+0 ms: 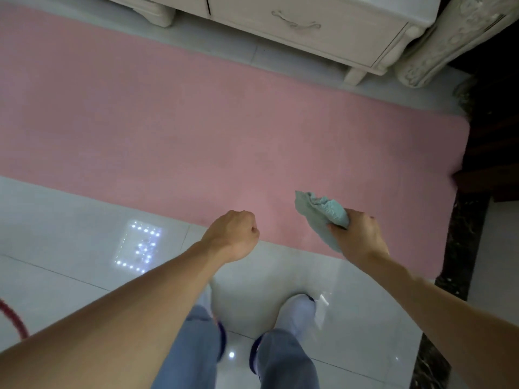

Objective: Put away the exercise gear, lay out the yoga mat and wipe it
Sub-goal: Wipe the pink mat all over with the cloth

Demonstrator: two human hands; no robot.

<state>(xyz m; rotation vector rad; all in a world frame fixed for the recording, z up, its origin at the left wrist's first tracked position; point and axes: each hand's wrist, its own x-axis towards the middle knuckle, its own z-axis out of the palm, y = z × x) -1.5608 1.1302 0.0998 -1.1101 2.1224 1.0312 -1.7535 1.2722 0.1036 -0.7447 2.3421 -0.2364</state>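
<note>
I count 1 mat (pixel 196 122), 1 cloth (pixel 320 211), 2 hands and 2 legs (pixel 283 360) in blue trousers. The right hand (pixel 359 237) grips the cloth, its fingers clamped round the bunched part, and the loose end pokes out beyond the knuckles above the mat's near edge. The left hand (pixel 233 234) is a fist, fingers curled together on nothing, near the right hand and over the same edge.

The pink mat lies flat and unrolled ahead of both sets of fingers and runs far to their left. It rests on a glossy pale tiled floor (pixel 70 276), which mirrors a lamp left of the fist.

Beyond the mat, well past the fingers, I see 1 white cabinet (pixel 323 43) with 1 handle (pixel 296 21). A dark stone strip (pixel 449 276) runs right of the right hand at the mat's end. A red arc (pixel 14 321) shows far left; I cannot tell what it is.
</note>
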